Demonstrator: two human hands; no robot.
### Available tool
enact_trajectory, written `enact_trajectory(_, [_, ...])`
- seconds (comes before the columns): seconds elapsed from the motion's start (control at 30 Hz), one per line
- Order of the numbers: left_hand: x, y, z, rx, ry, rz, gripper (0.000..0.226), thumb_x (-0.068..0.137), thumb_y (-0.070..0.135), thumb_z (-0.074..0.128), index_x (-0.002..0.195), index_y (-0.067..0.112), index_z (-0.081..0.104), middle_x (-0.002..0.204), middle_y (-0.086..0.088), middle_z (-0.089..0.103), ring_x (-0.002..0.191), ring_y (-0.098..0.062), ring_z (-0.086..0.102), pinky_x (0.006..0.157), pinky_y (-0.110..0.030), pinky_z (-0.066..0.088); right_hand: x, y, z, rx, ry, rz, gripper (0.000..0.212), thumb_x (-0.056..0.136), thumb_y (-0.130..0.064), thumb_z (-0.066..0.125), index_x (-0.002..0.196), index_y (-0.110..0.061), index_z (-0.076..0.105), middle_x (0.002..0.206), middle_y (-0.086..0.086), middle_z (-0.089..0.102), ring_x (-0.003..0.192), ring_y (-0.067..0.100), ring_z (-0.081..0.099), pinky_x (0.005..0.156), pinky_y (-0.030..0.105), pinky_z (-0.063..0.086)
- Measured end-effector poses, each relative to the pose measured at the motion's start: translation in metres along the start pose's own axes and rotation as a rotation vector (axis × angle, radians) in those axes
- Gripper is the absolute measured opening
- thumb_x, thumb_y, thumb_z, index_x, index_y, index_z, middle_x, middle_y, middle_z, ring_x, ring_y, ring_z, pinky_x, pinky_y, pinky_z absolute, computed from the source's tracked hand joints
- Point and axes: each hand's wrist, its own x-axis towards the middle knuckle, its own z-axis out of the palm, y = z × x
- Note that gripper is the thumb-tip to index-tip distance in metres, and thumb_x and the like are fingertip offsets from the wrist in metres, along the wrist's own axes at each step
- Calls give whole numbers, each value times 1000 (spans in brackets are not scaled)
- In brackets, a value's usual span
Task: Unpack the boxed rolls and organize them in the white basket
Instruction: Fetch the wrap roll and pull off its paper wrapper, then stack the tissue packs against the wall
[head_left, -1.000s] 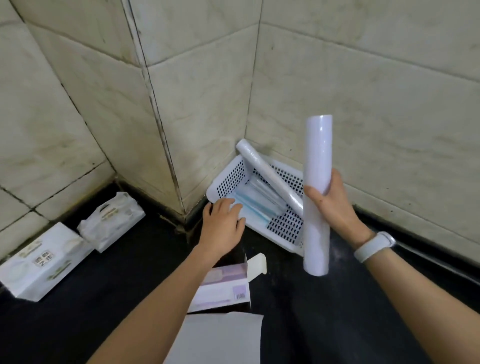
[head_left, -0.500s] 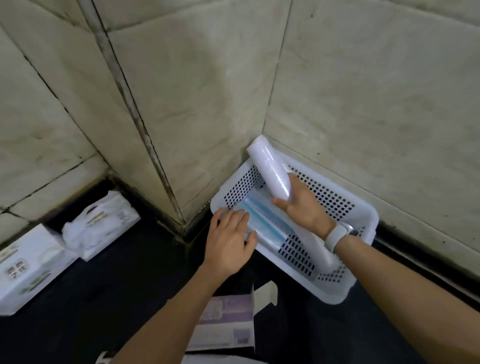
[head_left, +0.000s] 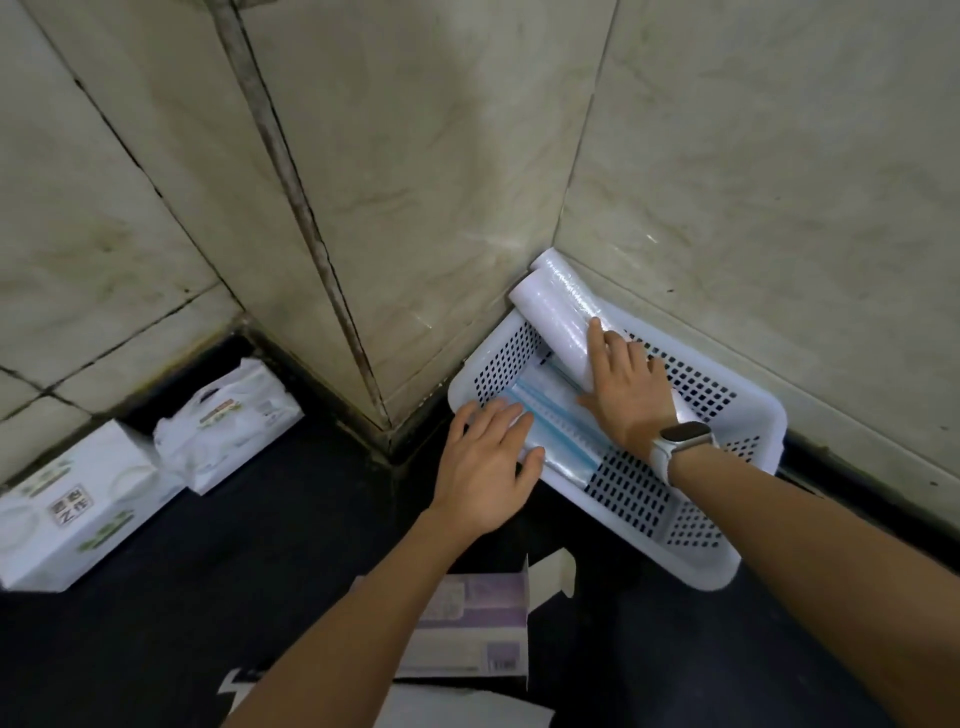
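Pressing my right hand (head_left: 626, 395) flat on the white film-wrapped roll (head_left: 558, 322), I have its fingers spread and open on top, not curled round it, so the roll beds down along the far wall of the white perforated plastic basket (head_left: 727, 561) instead of rolling back toward me. A second white roll (head_left: 543, 260) lies just behind it, touching it, its end poking over the basket's far corner where the two beige tiled walls (head_left: 415, 182) meet; I judge the rolls are longer than the basket's floor allows, which is why they lean up on that rim. My left hand (head_left: 485, 462) rests open, palm down, on the basket's near-left rim and on the clear pack with blue stripes (head_left: 550, 431) lying inside, steadying the basket so it does not skid on the black bench (head_left: 260, 519) while the other hand pushes. Nothing is gripped by either of my hands.

Just nearer to me than the basket lies the opened purple-and-white cardboard box (head_left: 478, 629), its end flap standing out toward the basket; whether it is empty I cannot tell. Well left of the basket, against the wall, sit a white printed carton (head_left: 67, 509) and a white soft wrapped pack (head_left: 234, 415), touching one another. A pale smartwatch (head_left: 683, 439) is on my right wrist
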Motion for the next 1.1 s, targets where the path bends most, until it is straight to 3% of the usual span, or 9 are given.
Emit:
enact_trajectory(0.07, [2, -2, -7, -145, -47, -40, 44, 91, 30, 47, 129, 8, 48, 140, -5, 48, 135, -16, 34, 115, -31, 10, -7, -4, -9, 26, -26, 45, 81, 88, -43, 48, 143, -9, -2, 149, 15, 21, 129, 35, 30, 99, 50, 34])
enact_trajectory(0.17, [-5, -6, -29, -431, 8, -160, 42, 91, 18, 48, 132, 14, 44, 142, -2, 42, 131, -12, 35, 107, -16, 16, -26, -18, -27, 158, 45, 56, 62, 90, -32, 45, 140, -6, 18, 144, 19, 29, 128, 36, 31, 101, 51, 32])
enact_trajectory(0.27, [-33, -24, -55, -465, 118, -317, 41, 92, 15, 47, 132, 17, 44, 135, -1, 47, 122, -9, 41, 104, -21, 27, -48, -53, -43, 388, 129, -114, 43, 89, -14, 47, 130, -1, 41, 132, 22, 46, 120, 37, 43, 100, 48, 37])
enact_trajectory(0.37, [-77, -57, -77, -368, 189, -437, 36, 89, 11, 51, 125, 13, 51, 128, -8, 53, 117, -21, 49, 102, -39, 39, -65, -106, -56, 547, 112, -306, 34, 87, -4, 48, 120, 0, 53, 116, 21, 59, 104, 37, 56, 92, 42, 44])
enact_trajectory(0.5, [-138, -113, -107, -222, 274, -652, 34, 87, 8, 54, 120, 8, 53, 124, -14, 55, 113, -28, 51, 97, -47, 42, -69, -187, -55, 565, 5, -542, 39, 89, -11, 45, 128, -8, 46, 122, 14, 56, 111, 27, 52, 95, 29, 38])
enact_trajectory(0.73, [-213, -203, -141, 40, 219, -963, 51, 86, 18, 57, 134, 12, 39, 145, -15, 32, 134, -32, 24, 107, -53, 25, -32, -306, -33, 362, -128, -605, 51, 92, -16, 39, 141, -15, 24, 147, 8, 30, 125, 29, 36, 99, 43, 40])
enact_trajectory(0.9, [-232, -239, -143, -221, 313, -1129, 68, 88, 25, 58, 143, 17, 19, 154, -15, 7, 140, -33, 14, 110, -50, 25, -1, -353, -25, 306, -208, -531, 60, 90, -12, 41, 143, -22, 14, 150, 9, 22, 126, 33, 38, 94, 45, 43])
enact_trajectory(1.0, [-238, -246, -136, -315, 370, -1067, 69, 87, 21, 58, 143, 17, 18, 152, -13, 14, 134, -30, 30, 104, -42, 36, 11, -362, -20, 164, -305, -520, 49, 93, -18, 39, 140, -17, 25, 139, 14, 37, 118, 36, 46, 91, 46, 44])
enact_trajectory(1.1, [-243, -249, -131, -359, 430, -1042, 68, 87, 19, 59, 142, 21, 20, 151, -10, 17, 131, -27, 34, 102, -39, 39, 15, -359, -21, 303, -165, -420, 32, 94, -21, 39, 121, -9, 50, 125, 17, 49, 110, 37, 50, 86, 45, 45])
